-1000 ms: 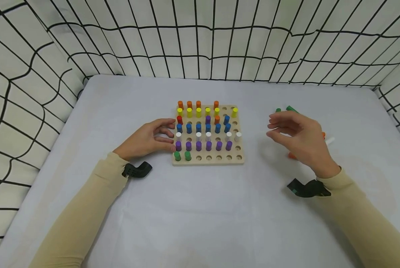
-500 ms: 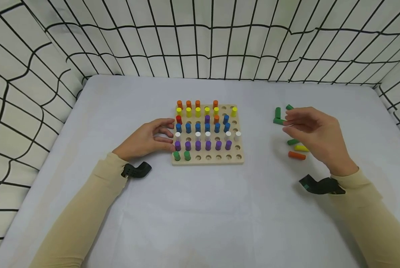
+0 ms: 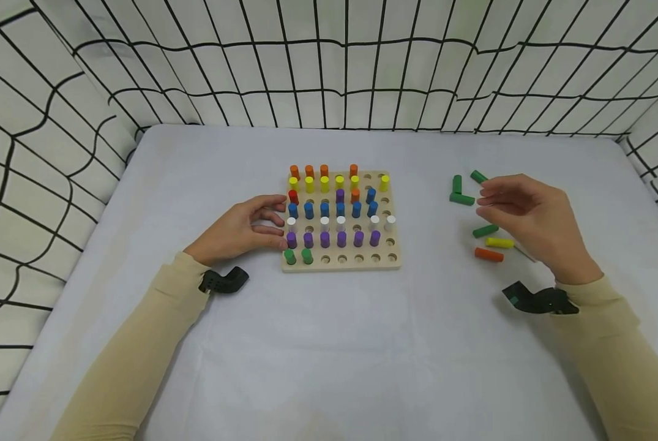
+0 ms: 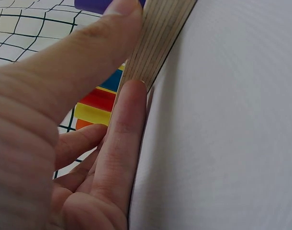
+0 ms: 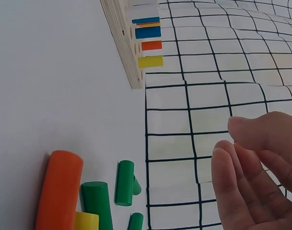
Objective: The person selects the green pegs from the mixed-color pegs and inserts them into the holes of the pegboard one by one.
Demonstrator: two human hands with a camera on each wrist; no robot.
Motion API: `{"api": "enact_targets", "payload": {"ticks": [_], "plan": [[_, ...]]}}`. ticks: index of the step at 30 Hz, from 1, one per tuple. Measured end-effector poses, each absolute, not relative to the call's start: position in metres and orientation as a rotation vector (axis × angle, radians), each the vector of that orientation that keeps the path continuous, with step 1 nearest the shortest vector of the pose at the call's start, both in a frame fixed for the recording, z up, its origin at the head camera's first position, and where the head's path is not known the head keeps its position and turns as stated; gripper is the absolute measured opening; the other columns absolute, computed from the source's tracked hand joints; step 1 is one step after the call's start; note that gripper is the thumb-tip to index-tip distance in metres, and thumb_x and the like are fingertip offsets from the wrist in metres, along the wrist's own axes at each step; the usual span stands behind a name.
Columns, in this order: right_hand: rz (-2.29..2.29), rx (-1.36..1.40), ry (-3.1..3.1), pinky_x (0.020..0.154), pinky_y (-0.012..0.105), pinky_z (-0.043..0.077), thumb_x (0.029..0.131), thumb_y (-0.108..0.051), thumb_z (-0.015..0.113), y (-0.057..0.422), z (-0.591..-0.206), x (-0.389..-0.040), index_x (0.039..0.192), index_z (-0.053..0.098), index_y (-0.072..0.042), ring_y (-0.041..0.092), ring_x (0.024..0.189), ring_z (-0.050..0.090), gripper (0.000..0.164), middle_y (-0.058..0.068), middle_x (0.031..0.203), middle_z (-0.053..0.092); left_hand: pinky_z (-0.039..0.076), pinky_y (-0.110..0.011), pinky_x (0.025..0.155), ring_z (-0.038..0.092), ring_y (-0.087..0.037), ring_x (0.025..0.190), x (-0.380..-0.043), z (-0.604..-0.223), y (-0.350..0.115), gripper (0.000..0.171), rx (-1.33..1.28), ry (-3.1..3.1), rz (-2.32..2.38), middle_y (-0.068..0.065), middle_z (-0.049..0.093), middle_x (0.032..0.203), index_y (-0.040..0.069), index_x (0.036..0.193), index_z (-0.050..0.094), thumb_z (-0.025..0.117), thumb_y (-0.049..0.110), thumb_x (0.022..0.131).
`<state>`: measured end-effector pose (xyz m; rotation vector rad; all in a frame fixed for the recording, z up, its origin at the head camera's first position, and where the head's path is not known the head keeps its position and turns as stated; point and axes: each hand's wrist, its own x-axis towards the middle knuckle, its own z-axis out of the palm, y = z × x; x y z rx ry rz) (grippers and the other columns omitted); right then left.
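A wooden pegboard (image 3: 342,268) carries rows of orange, yellow, blue, white and purple pegs, plus two green pegs (image 3: 306,256) in the front row. Some of its holes are bare. At its left edge rests my left hand (image 3: 240,229); in the left wrist view the index finger (image 4: 129,110) touches the board's layered side and the thumb lies near a purple peg (image 4: 93,5). My right hand (image 3: 538,223) hovers over loose pegs on the right. Nothing shows between its fingertips (image 5: 223,155) in the right wrist view.
Loose green pegs (image 3: 462,199), a yellow peg (image 3: 499,243) and an orange peg (image 3: 489,255) lie on the white cloth (image 3: 334,349). A partly hidden thin pale edge lies beside the yellow one. Black wire mesh (image 3: 346,67) borders the table's back and sides.
My right hand has moved rightward, away from the board, uncovering more of the loose pegs. The left hand stays at the board's edge.
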<state>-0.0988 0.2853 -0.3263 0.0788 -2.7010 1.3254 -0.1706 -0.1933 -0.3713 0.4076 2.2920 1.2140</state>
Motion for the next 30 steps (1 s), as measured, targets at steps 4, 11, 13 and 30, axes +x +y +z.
{"api": "enact_targets", "payload": {"ticks": [4, 11, 13, 30], "plan": [[1.329, 0.086, -2.739, 0.080, 0.002, 0.055, 0.092, -0.016, 0.079, 0.291, -0.329, -0.101, 0.123, 0.071, -0.010, -0.009, 0.090, 0.070, 0.032, -0.021, 0.107, 0.069, 0.054, -0.028, 0.110, 0.072, -0.021, 0.119, -0.171, -0.370, -0.193, 0.090, 0.400, 2.296, 1.206, -0.011, 0.061, 0.134, 0.013, 0.160, 0.035, 0.085, 0.024, 0.087], [1.353, 0.100, -2.828, 0.080, 0.004, 0.057, 0.093, -0.015, 0.077, 0.301, -0.336, -0.104, 0.124, 0.070, -0.010, -0.008, 0.091, 0.071, 0.032, -0.022, 0.104, 0.070, 0.055, -0.025, 0.108, 0.071, -0.022, 0.120, -0.170, -0.370, -0.194, 0.089, 0.410, 2.304, 1.200, -0.010, 0.060, 0.138, 0.013, 0.160, 0.034, 0.085, 0.024, 0.087], [1.346, 0.114, -2.845, 0.080, 0.004, 0.057, 0.093, -0.014, 0.078, 0.304, -0.339, -0.106, 0.124, 0.070, -0.011, -0.007, 0.091, 0.070, 0.032, -0.021, 0.103, 0.071, 0.055, -0.023, 0.107, 0.071, -0.022, 0.120, -0.170, -0.370, -0.194, 0.090, 0.414, 2.307, 1.202, -0.010, 0.059, 0.140, 0.013, 0.160, 0.035, 0.085, 0.025, 0.087], [1.219, 0.078, -3.123, 0.081, 0.004, 0.054, 0.096, -0.025, 0.075, 0.329, -0.357, -0.117, 0.126, 0.070, -0.018, -0.007, 0.097, 0.066, 0.031, 0.002, 0.122, 0.071, 0.054, -0.014, 0.104, 0.073, -0.015, 0.115, -0.171, -0.370, -0.192, 0.089, 0.418, 2.311, 1.206, -0.008, 0.059, 0.140, 0.016, 0.159, 0.036, 0.086, 0.027, 0.086]]}}
